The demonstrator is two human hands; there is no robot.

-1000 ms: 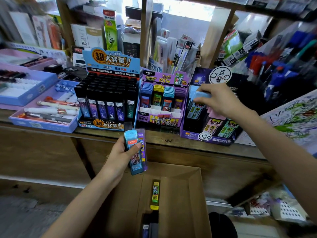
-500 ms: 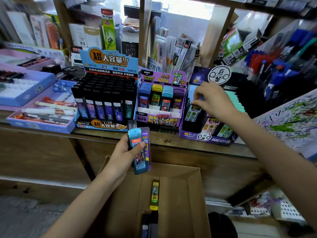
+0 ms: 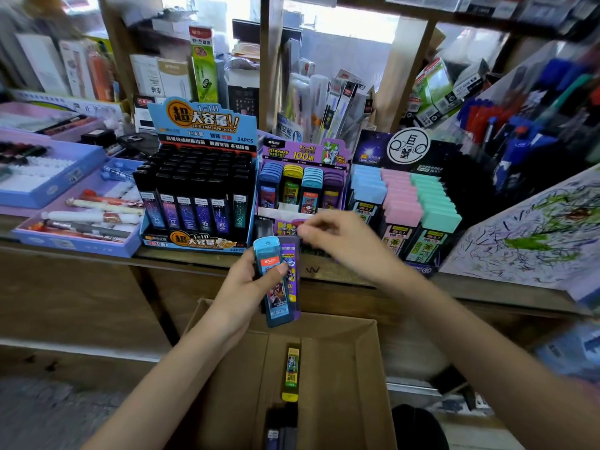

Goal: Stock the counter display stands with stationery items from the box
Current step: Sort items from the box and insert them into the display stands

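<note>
My left hand (image 3: 240, 287) grips a small bunch of lead refill cases upright over the cardboard box (image 3: 367, 368): a blue case (image 3: 272, 280) in front, a purple case (image 3: 292, 264) beside it, a dark one behind. My right hand (image 3: 341, 241) hovers just above them, its thumb and forefinger pinching the purple case's top edge. Behind stands the purple display stand (image 3: 305, 154) with blue, yellow, light-blue and purple cases. Inside the box lie a yellow case (image 3: 292, 371) and some dark cases (image 3: 282, 430).
On the wooden counter, a blue stand (image 3: 201, 125) full of black cases is at the left, and a dark stand (image 3: 406, 147) with pastel-capped cases at the right. Pen trays (image 3: 74, 241) sit far left, a scribbled test pad (image 3: 535, 232) far right. Shelves of stock rise behind.
My right hand left the pastel-capped stand and came down left to the cases in my left hand. My left hand rose slightly with its cases.
</note>
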